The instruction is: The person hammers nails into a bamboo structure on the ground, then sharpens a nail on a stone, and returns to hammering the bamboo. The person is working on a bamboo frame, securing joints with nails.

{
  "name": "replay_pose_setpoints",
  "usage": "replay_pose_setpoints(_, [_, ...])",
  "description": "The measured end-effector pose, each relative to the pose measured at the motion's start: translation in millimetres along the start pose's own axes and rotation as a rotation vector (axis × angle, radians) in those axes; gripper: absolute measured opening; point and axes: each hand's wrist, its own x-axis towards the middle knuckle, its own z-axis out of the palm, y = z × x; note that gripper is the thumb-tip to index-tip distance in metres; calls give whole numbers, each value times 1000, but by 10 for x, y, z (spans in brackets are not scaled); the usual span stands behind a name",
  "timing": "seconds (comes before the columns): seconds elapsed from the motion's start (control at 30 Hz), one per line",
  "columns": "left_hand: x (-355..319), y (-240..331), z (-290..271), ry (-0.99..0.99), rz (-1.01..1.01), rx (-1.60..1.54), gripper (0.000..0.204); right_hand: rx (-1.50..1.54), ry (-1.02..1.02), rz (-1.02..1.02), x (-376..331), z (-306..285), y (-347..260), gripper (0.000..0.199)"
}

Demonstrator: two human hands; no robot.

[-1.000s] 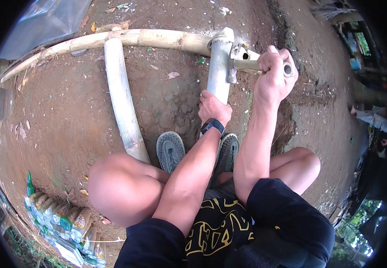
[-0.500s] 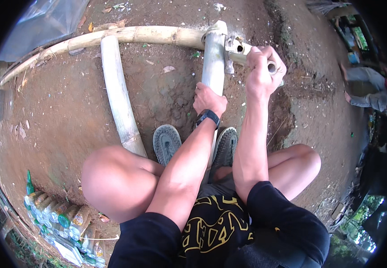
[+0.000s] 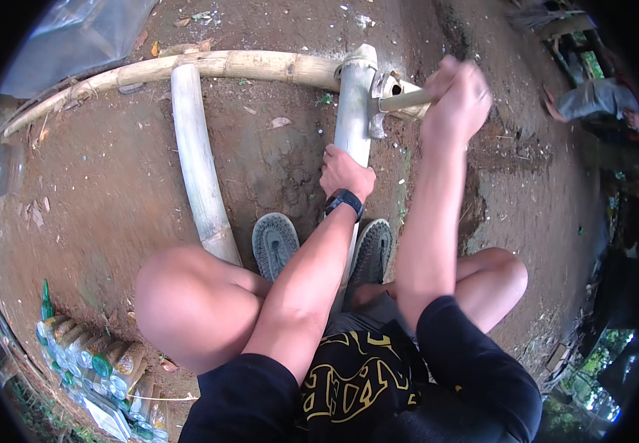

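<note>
Left hand (image 3: 345, 171) wrapped tight round upright pole (image 3: 353, 111), mid-length on the dirt. Right hand (image 3: 461, 100) fisted on hammer (image 3: 389, 103) handle; head against pole top, partly hidden. Pole's lower end lost behind forearm.

A pale, stripped bamboo pole (image 3: 352, 118) is laid on the brown earth, its far end set against a longer yellowish bamboo pole (image 3: 209, 68) lying crosswise. A hammer (image 3: 387, 105) with a grey metal head and light wooden handle is held level against that far end.
</note>
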Motion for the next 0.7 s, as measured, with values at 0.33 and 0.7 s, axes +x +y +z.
replay_pose_setpoints(0.33, [-229, -178, 1, 36, 155, -153, 81, 193, 128, 173, 576, 217, 90, 11])
replay_pose_setpoints(0.7, [-223, -180, 75, 89, 195, -171, 78, 92, -39, -53, 193, 94, -11, 25])
